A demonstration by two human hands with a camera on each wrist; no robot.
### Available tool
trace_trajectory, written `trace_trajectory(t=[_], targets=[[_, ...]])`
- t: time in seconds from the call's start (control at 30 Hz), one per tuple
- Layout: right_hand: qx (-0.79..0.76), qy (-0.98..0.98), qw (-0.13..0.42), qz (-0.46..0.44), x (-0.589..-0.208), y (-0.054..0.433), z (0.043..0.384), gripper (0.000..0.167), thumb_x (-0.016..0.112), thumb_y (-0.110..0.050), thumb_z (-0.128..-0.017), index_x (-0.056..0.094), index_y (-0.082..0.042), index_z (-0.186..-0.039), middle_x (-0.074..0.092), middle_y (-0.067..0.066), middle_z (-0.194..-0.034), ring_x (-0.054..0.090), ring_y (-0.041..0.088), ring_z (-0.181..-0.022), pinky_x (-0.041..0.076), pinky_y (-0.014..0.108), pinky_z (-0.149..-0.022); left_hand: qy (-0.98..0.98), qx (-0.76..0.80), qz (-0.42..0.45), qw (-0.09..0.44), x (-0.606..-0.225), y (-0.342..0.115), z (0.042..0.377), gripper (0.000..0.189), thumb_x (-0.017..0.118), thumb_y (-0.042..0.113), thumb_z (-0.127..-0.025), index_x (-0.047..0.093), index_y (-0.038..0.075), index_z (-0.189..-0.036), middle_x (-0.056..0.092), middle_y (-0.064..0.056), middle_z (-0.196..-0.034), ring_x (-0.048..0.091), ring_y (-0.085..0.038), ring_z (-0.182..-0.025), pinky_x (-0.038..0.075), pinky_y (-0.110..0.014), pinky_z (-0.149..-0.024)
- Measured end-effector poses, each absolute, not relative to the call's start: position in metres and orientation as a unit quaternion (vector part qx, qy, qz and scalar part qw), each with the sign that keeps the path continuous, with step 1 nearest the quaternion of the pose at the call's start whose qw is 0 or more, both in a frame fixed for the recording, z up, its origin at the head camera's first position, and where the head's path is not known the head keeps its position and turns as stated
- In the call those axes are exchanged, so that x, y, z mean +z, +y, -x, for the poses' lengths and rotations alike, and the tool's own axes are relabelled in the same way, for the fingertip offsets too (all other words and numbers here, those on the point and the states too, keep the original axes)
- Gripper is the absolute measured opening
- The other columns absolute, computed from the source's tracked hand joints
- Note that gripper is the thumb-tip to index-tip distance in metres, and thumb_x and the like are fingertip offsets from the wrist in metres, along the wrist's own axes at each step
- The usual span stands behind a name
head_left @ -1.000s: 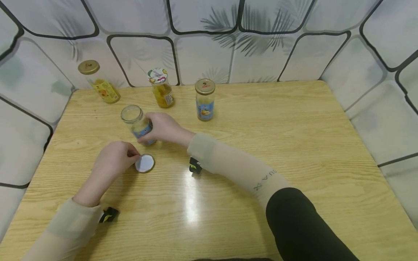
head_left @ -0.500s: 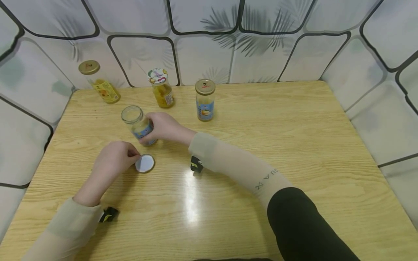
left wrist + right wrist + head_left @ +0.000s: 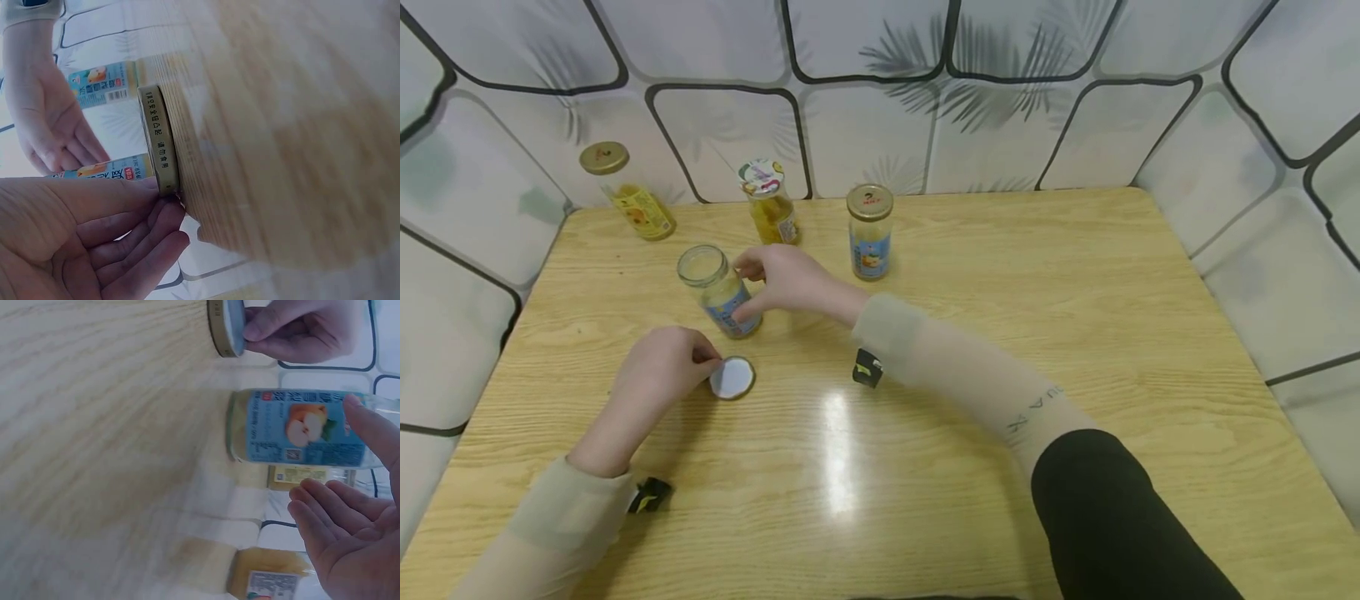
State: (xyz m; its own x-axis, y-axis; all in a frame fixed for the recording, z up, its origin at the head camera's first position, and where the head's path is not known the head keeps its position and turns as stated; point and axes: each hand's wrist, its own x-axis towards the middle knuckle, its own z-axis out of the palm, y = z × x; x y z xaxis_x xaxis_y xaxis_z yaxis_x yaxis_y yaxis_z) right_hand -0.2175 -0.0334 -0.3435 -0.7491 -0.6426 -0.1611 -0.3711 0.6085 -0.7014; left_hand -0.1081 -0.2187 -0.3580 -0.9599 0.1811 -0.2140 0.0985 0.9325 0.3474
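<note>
Though upside-down — lid (image 3: 733, 378) in left hand (image 3: 661, 365)

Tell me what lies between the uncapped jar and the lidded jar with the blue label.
In the head view, the right hand lies between the uncapped jar and the lidded blue-labelled jar. The patterned-lid jar stands farther back.

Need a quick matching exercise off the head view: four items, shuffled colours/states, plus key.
Match each thing to its description, as seen in the head view.

1. loose lid
2. open jar
3. leftmost jar
4. middle back-row jar

A. yellow-labelled
B. white face up
C. multicolour-lidded
D. blue-labelled

Pairs: 1-B, 2-D, 3-A, 4-C
</note>
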Motion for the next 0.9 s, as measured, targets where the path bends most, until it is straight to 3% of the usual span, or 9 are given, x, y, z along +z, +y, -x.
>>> trace_trajectory(t=[0.23,0.5,0.9], targets=[[-0.32,0.877,0.178,0.31,-0.313,-0.019,0.223,0.081,0.08,-0.044,-0.071,0.046,-0.014,-0.138,0.055,-0.004,-0.133,0.052,0.008,-0.118,0.04,0.016,-0.097,0.976,0.167,-0.069,0.124,-0.358,-0.219,0.108,0.013,0.072,0.02,-0.083,0.075,0.008,-0.085,0.071,-0.002,-0.078,0.062,-0.016,-0.068,0.049,-0.036,-0.059],[-0.322,0.881,0.147,0.314,-0.282,-0.001,0.223,0.077,0.08,-0.038,-0.073,0.046,-0.014,-0.138,0.053,-0.004,-0.135,0.05,0.006,-0.119,0.039,0.013,-0.096,0.977,0.161,-0.075,0.114,-0.358,-0.218,0.106,0.012,0.072,0.02,-0.083,0.075,0.009,-0.085,0.072,-0.003,-0.079,0.064,-0.019,-0.072,0.05,-0.041,-0.063],[-0.352,0.884,0.103,0.29,-0.26,0.028,0.228,0.074,0.081,-0.033,-0.073,0.047,-0.013,-0.137,0.054,-0.003,-0.134,0.05,0.007,-0.119,0.037,0.016,-0.1,0.978,0.159,-0.08,0.106,-0.357,-0.216,0.104,0.011,0.072,0.018,-0.083,0.075,0.008,-0.083,0.071,-0.004,-0.078,0.064,-0.019,-0.071,0.05,-0.041,-0.064]])
